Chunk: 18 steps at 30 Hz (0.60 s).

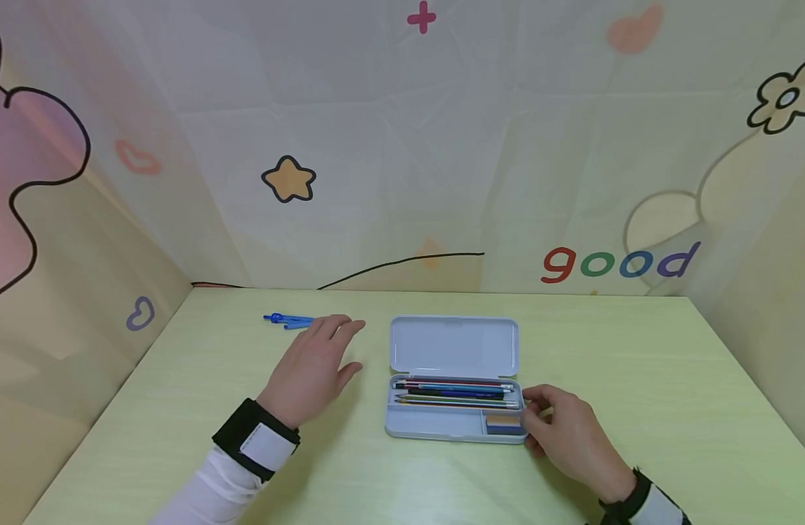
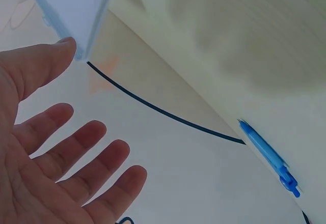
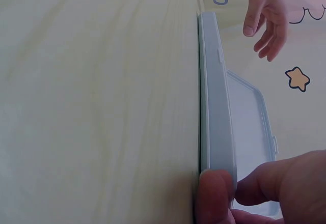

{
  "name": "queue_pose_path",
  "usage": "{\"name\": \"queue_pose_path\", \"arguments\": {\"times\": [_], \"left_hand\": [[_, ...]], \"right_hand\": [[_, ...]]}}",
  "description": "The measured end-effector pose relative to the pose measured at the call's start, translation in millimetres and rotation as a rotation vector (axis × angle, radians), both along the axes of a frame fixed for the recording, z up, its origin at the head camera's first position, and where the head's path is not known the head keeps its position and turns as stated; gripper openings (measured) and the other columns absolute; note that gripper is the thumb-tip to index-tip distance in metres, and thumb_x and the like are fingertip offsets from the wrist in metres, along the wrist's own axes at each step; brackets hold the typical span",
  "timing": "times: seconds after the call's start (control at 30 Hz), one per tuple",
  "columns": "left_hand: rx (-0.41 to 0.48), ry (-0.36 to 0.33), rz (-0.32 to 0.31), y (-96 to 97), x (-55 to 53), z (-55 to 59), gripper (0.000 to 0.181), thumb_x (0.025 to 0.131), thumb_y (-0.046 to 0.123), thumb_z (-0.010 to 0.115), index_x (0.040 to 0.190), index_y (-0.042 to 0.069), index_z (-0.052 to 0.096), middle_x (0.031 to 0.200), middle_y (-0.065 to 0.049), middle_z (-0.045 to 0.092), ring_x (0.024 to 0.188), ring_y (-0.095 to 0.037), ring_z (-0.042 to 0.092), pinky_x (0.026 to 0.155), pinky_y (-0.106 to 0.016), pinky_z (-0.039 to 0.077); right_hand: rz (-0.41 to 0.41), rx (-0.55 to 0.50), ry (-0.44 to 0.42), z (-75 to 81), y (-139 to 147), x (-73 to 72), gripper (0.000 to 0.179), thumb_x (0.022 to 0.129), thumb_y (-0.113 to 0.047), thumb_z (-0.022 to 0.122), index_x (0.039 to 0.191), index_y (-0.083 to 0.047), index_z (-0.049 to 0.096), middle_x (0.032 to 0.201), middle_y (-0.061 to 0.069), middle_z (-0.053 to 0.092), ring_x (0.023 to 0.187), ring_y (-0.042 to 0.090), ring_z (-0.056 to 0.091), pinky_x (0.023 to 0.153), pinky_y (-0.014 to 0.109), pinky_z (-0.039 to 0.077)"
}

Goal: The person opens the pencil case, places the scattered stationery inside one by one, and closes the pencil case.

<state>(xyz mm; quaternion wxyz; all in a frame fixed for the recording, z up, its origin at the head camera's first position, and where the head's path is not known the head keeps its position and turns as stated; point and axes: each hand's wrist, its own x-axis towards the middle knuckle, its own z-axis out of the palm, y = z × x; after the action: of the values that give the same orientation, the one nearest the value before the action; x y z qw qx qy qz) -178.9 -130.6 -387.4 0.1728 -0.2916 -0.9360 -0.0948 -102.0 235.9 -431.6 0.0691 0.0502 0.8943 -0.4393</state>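
Observation:
An open light-blue pencil case (image 1: 435, 424) lies on the table with its lid (image 1: 453, 344) folded back. Several pencils (image 1: 451, 394) fill its upper section, and an eraser (image 1: 504, 425) sits in the small lower-right compartment. My right hand (image 1: 569, 437) grips the case's right end, thumb and fingers at its edge; the right wrist view shows fingertips (image 3: 214, 196) against the side wall. With fingers spread and nothing in it, my left hand (image 1: 307, 375) hovers over the table left of the case. Beyond its fingers lies a blue drawing compass (image 2: 267, 150), partly hidden by the hand in the head view.
The pale wooden table (image 1: 639, 364) ends at a printed cloth backdrop (image 1: 389, 160) behind and at the sides. Each wrist wears a black strap (image 1: 241, 437) with a white patch.

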Motion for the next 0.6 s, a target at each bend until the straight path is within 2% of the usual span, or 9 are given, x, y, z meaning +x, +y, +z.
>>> {"name": "queue_pose_path", "arguments": {"times": [0.3, 0.6], "left_hand": [[0.017, -0.024, 0.034, -21.2, -14.1, 0.0, 0.064, 0.09, 0.018, 0.088, 0.144, 0.0, 0.059, 0.134, -0.018, 0.062, 0.124, -0.038, 0.059, 0.106, -0.05, 0.051], [0.028, -0.071, 0.068, -40.3, -35.3, -8.6, 0.065, 0.09, 0.014, 0.087, 0.145, -0.003, 0.056, 0.135, -0.022, 0.061, 0.126, -0.043, 0.057, 0.106, -0.051, 0.051]], "right_hand": [[0.004, -0.001, 0.001, -0.3, 0, 0.2, 0.035, 0.1, -0.006, 0.063, 0.132, 0.007, 0.063, 0.095, 0.007, 0.063, 0.064, 0.019, 0.065, 0.058, 0.028, 0.057], [0.002, 0.002, -0.003, -0.8, 1, -0.7, 0.035, 0.1, -0.006, 0.063, 0.132, 0.007, 0.063, 0.096, 0.008, 0.063, 0.065, 0.019, 0.065, 0.059, 0.028, 0.057]]}}
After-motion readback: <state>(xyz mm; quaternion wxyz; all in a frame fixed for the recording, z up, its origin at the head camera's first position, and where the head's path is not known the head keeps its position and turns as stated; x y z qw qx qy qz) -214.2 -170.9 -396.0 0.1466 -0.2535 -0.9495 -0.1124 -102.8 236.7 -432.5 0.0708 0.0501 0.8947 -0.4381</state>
